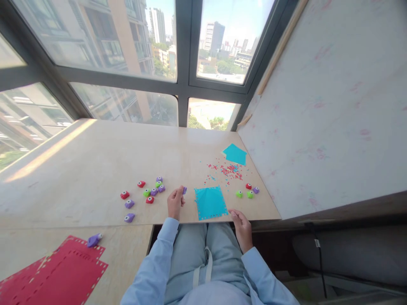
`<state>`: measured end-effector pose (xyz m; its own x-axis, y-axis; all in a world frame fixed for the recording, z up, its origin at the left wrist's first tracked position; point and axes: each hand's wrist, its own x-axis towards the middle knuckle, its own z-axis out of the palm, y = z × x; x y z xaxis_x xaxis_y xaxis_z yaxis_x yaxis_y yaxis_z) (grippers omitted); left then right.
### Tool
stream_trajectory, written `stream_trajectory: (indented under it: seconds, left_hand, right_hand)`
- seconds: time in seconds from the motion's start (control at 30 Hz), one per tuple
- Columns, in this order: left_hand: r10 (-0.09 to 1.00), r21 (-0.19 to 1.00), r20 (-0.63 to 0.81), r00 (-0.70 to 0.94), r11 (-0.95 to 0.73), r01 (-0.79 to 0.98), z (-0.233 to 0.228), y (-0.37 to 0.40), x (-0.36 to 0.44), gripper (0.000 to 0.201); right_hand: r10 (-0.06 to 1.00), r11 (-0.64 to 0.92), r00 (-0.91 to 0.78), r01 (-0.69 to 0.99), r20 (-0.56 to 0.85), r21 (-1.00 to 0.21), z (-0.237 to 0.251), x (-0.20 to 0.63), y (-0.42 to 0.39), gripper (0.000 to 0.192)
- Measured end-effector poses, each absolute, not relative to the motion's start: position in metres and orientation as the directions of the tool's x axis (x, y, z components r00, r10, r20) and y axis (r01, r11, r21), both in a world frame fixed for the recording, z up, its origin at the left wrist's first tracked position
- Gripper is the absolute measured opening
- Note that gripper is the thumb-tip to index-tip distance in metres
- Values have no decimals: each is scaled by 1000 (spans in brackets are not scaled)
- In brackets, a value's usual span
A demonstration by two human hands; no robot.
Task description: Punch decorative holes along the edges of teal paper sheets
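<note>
Left hand [176,202]: fingers pinched narrow on a small purple punch [184,190], held just above the worktop [95,152], right at the left edge of the blue square sheet [210,202].

Right hand [242,224]: fingers loosely curled, holding nothing, tips resting at the sheet's lower right corner, near the worktop's front edge.

Blue square sheet sits flat between the two hands. Punched holes run along all four of its edges as far as I can see; the middle is unpunched. Looks like the border is mostly done, judging by the perforation alone.

At 9 o'clock from the left hand: cluster of small punches [149,190], red, green and purple, scattered loose, none in contact with the hand. At 2 o'clock from the sheet: scatter of red and blue confetti [229,170], so a good deal of punching has already produced waste. Beyond that, at 1 o'clock, a second blue paper piece [235,154], shaped like a house or arrow. At 3 o'clock from the sheet: four more punches [248,191], well apart from the right hand.

At 7 o'clock, lower worktop: red sheets [63,273] with punched borders, stacked, with one purple punch [94,240] lying on their top edge. Those read as finished.
</note>
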<state>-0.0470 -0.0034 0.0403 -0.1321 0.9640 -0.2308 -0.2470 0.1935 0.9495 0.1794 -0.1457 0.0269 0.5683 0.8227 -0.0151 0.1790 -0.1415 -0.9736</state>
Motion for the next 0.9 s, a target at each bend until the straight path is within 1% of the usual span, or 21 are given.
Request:
stream_trajectory:
  seconds: [0.07,0.13,0.2,0.23,0.3,0.4,0.5,0.57,0.63,0.67,0.7,0.73,0.8,0.83,0.87,0.9]
  left_hand:
    - [970,952,-233,-73,212,-222,52,-15,-32,45]
    - [977,967,-209,45,214,-137,64,-28,-10,44]
    - [969,978,-193,156,202,-49,74,-42,14,43]
    - [968,988,-149,204,153,-8,78,-48,25,41]
    - [968,995,14,249,-39,95,82,-61,43,31]
    - [925,925,194,327,-283,252,81,-75,57,24]
    - [868,858,266,420,-412,308,74,-84,62,31]
    - [855,865,256,451,-411,288,67,-88,63,37]
    - [872,904,199,447,-340,259,59,-90,61,42]
    - [884,919,170,435,-302,253,54,-90,59,43]
    - [896,927,150,417,-275,256,49,-90,56,43]
    - [903,924,146,403,-270,270,44,-89,52,41]
    - [908,896,171,384,-306,323,35,-85,40,37]
    - [906,877,186,380,-328,352,31,-83,33,35]
    - [906,859,194,375,-342,382,28,-80,25,33]
    - [910,842,197,364,-347,412,24,-77,17,32]
  right_hand:
    - [848,-125,528,112,-47,-986,37,170,-146,44]
    - [878,-90,475,34,-63,-995,46,162,-143,43]
    - [901,-64,427,-38,-74,-997,55,156,-140,46]
    - [915,-55,396,-70,-78,-996,59,154,-138,50]
    - [930,-46,356,-128,-90,-991,67,153,-134,56]
    - [918,-64,372,-201,-137,-977,75,156,-131,59]
    - [899,-104,398,-212,-184,-972,74,164,-131,55]
    - [899,-152,383,-186,-214,-971,67,176,-130,52]
    - [897,-208,376,-109,-234,-972,56,192,-128,51]
    - [891,-234,394,-31,-227,-972,50,202,-126,53]
    - [880,-258,432,91,-195,-962,45,213,-124,53]
    - [868,-294,469,218,-165,-931,40,224,-122,49]
    - [833,-369,548,451,-74,-813,35,245,-118,33]
    - [839,-385,544,561,-25,-733,33,254,-115,27]
    - [848,-393,530,645,14,-656,33,262,-113,22]
    - [853,-393,520,682,32,-617,33,269,-110,19]
